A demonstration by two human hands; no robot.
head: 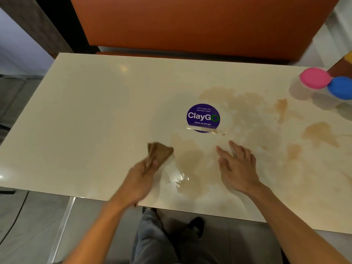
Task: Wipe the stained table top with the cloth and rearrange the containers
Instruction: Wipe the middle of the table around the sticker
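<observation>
The left hand (142, 174) clutches the cloth (159, 152) near the table's (76, 111) front edge — soft, likely damp — right hand (237, 168) spread flat.

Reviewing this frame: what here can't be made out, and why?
- Cloth, head view: motion-blurred, and the left hand covers its lower part, so the grip is unclear.
- Blue-lidded container: cut off by the right edge.
- Pink-lidded container: its clear body is too blurred to show any contents.
- Brown and yellow object behind the lids: cropped, unidentifiable.
- Right hand: contact with the table uncertain.
</observation>
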